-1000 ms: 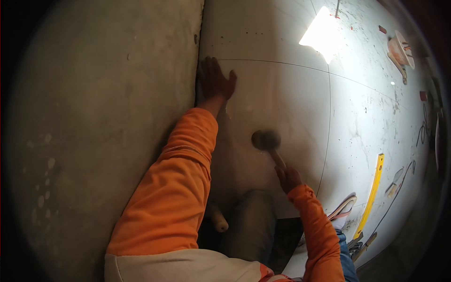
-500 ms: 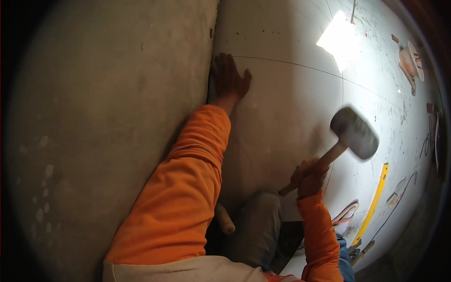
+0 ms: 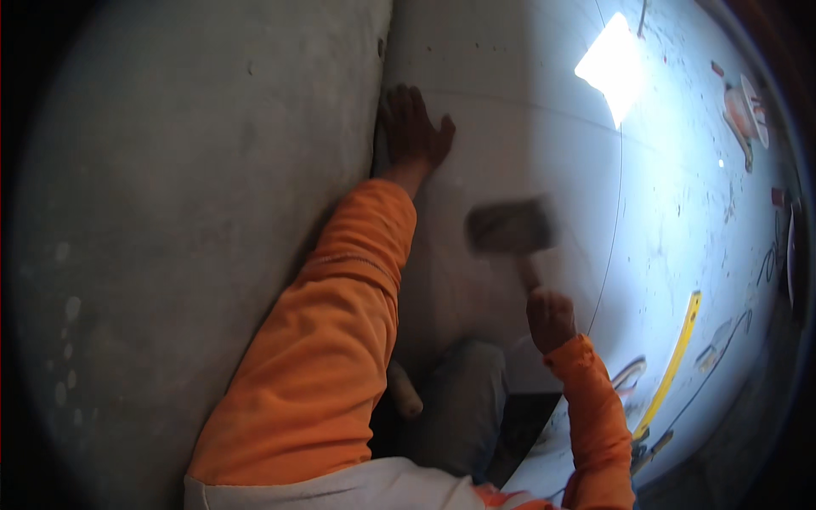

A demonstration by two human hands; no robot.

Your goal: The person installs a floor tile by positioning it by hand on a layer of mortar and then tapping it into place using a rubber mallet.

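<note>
Head view: mallet (image 3: pixel 510 227) is being held over tile (image 3: pixel 489 153).
Handle (image 3: pixel 529 272) is being clenched by right hand (image 3: pixel 552 318); left hand (image 3: pixel 415 132) is being spread, empty; mallet probably best being kept level.

Right hand (image 3: pixel 551 318) grips mallet (image 3: pixel 510 227); left hand (image 3: pixel 416 129) on tile (image 3: pixel 484 153).

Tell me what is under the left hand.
The left hand rests on a pale tile, which shows beside it, next to the grey wall. What lies directly beneath the palm is covered and cannot be seen.
</note>
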